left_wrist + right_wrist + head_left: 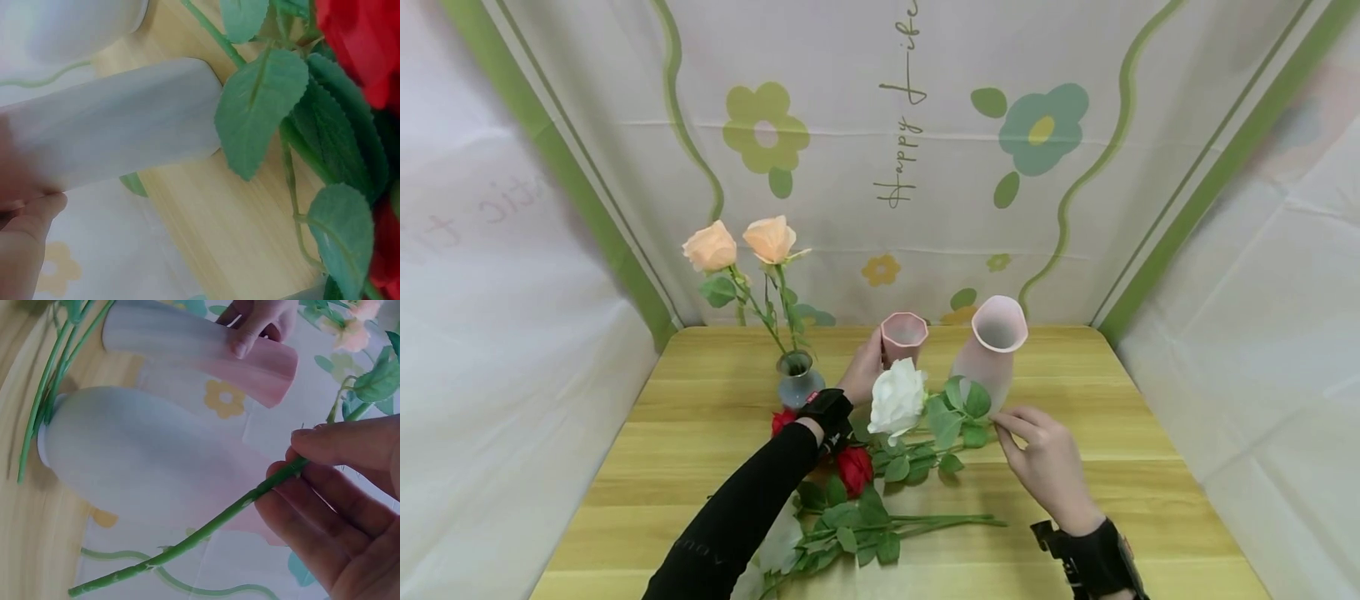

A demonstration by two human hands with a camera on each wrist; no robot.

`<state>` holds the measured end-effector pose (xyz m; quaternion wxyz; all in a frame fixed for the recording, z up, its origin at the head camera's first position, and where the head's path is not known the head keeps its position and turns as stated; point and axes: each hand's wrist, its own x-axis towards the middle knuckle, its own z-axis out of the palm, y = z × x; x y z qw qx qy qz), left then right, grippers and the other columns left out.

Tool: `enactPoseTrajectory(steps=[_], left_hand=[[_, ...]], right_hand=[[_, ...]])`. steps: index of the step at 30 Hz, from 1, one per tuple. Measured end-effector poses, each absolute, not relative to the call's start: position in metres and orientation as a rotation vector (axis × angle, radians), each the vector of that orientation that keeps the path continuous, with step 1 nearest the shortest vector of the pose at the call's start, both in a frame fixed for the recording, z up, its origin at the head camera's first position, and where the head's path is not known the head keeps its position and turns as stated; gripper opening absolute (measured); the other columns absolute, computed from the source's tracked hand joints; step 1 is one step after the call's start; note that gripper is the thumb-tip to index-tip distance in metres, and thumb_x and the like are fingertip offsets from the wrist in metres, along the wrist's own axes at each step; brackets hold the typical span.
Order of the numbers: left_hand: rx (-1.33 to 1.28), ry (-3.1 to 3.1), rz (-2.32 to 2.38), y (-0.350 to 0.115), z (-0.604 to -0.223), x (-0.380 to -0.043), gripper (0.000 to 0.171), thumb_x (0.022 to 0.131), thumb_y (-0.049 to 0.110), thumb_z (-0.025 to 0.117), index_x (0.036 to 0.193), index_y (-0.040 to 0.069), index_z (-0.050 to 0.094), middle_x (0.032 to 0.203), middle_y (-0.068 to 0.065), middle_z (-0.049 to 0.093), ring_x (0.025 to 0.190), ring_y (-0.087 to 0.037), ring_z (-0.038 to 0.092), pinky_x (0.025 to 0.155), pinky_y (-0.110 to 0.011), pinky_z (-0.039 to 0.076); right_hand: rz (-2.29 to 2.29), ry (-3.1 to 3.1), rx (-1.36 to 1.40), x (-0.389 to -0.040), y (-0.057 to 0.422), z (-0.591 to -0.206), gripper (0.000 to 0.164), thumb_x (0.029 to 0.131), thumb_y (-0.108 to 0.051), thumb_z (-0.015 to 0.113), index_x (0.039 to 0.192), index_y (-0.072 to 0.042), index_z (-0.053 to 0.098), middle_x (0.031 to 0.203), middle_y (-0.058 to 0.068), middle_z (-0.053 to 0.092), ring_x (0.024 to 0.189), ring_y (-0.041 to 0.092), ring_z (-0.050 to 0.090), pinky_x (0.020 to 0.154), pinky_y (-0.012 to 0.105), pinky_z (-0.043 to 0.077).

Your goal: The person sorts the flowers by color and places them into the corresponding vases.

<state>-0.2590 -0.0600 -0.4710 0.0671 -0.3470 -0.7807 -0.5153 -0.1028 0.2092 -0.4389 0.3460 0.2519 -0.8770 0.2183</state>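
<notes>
The right hand [1048, 467] pinches the white rose [897, 400] by its stem, the bloom left of that grip and the wide-bellied vase [985, 371] just beyond it. The left hand [862, 368] grips the faceted vase [898, 354]; left of this grip, a small vase [800, 388] holds 2 peach roses [710, 247].

Black sleeve [741, 504], black wrist straps [1093, 558]

The black sleeve [730, 508] runs out of the head view at its lower edge; its lettering [698, 547] is illegible. Red roses [855, 471] and white blooms [781, 543] lie partly hidden behind it. Beyond it, the held white rose [897, 402] obscures the pink vase's [904, 332] base. The left wrist view cuts off the left hand [30, 236].
</notes>
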Motion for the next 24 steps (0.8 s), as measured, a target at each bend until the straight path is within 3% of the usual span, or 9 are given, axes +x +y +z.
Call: enactPoseTrajectory(steps=[7,12,19,21,24], left_hand=[[-0.948,-2.393,-1.627,-0.056,-0.475,-0.258,0.075,0.086,0.005,0.076,0.146,-0.001,0.031,0.127,-0.020,0.054,0.098,-0.029,0.056,0.079,-0.037,0.047],[-0.836,-2.465,-1.703,-0.055,-0.470,-0.254,0.074,0.089,0.004,0.073,0.149,0.002,0.029,0.133,-0.017,0.051,0.109,-0.028,0.056,0.086,-0.036,0.050],[-0.778,-2.502,-1.687,-0.053,-0.470,-0.256,0.083,0.085,0.007,0.079,0.150,0.005,0.029,0.138,-0.014,0.048,0.121,-0.025,0.052,0.093,-0.037,0.048],[-0.740,-2.502,-1.718,-0.051,-0.470,-0.256,0.083,0.084,0.007,0.080,0.150,0.006,0.030,0.138,-0.014,0.048,0.122,-0.026,0.052,0.095,-0.038,0.048],[-0.687,-2.493,-1.757,-0.048,-0.470,-0.257,0.084,0.082,0.008,0.081,0.149,0.007,0.030,0.138,-0.013,0.047,0.123,-0.025,0.050,0.096,-0.038,0.047]], right_hand=[[0.776,-2.175,0.643,-0.104,0.207,-0.440,0.028,0.071,0.012,0.080,0.094,-0.003,0.078,0.088,0.004,0.068,0.075,0.020,0.066,0.068,0.022,0.053],[0.912,-2.031,0.689,-0.109,0.213,-0.456,0.022,0.084,0.003,0.076,0.103,-0.006,0.077,0.097,0.004,0.070,0.080,0.016,0.068,0.074,0.020,0.053],[0.987,-2.072,0.574,-0.101,0.213,-0.441,0.031,0.074,0.016,0.078,0.099,-0.001,0.077,0.090,0.008,0.071,0.074,0.020,0.069,0.070,0.020,0.055],[1.073,-2.043,0.597,-0.109,0.222,-0.460,0.028,0.078,0.013,0.076,0.103,-0.001,0.076,0.095,0.011,0.071,0.080,0.022,0.069,0.072,0.022,0.056],[1.136,-2.014,0.627,-0.131,0.249,-0.518,0.029,0.085,0.004,0.075,0.112,-0.006,0.074,0.105,0.010,0.069,0.090,0.022,0.068,0.075,0.025,0.056]])
